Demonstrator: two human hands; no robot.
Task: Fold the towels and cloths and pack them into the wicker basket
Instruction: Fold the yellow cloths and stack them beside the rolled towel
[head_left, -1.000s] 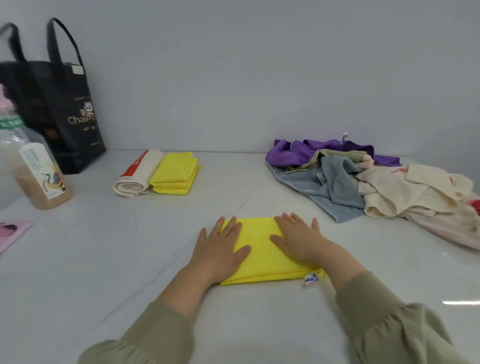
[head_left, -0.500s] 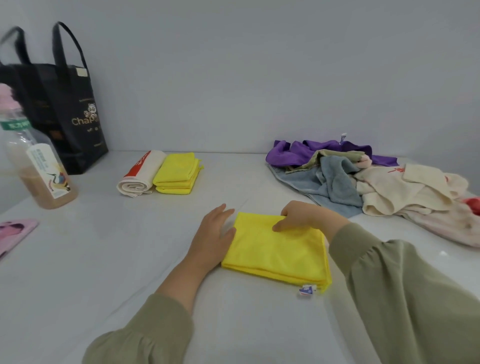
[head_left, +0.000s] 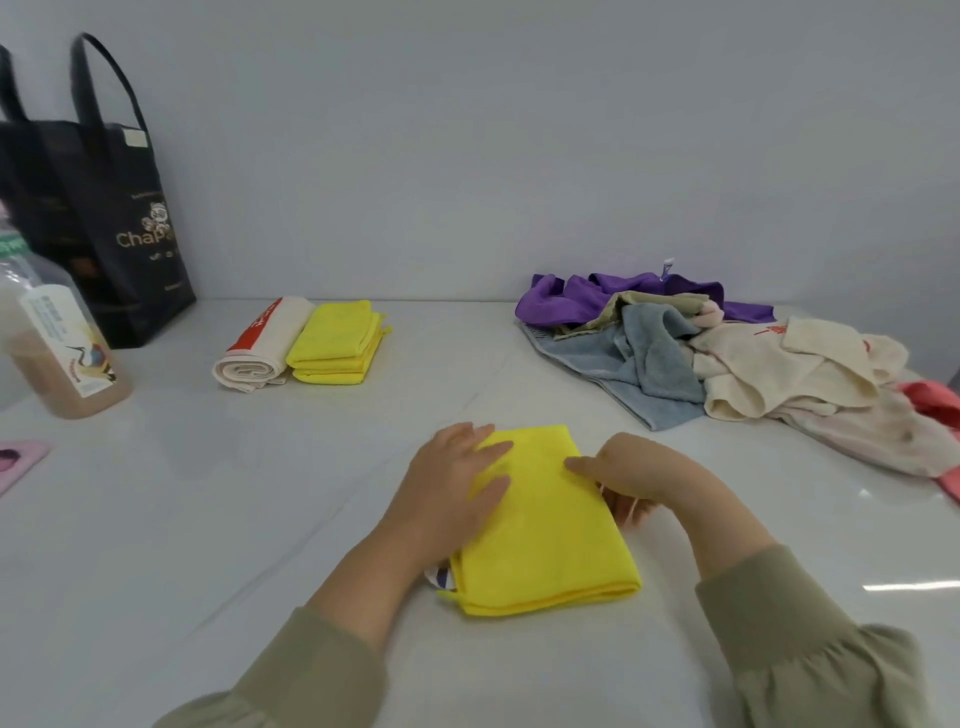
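The yellow cloth (head_left: 545, 530) nearest on the desk (head_left: 208, 519) is plain bright yellow; its small tag (head_left: 441, 577) is white with a purple stripe. The folded stack (head_left: 332, 340) further back is the same yellow, and the rolled towel (head_left: 260, 348) beside it is cream with a red-orange band. To the right lie a purple cloth (head_left: 571, 301), a grey-blue towel (head_left: 649, 364), a cream cloth (head_left: 779, 369) with small red marks and a coral-pink cloth (head_left: 935, 400). The bag (head_left: 104, 228) is black with gold lettering. The bottle (head_left: 57, 353) holds brown liquid and carries a white label printed with a bird. The desk is glossy white, the wall (head_left: 467, 130) pale grey, the sleeves (head_left: 311, 675) olive green.
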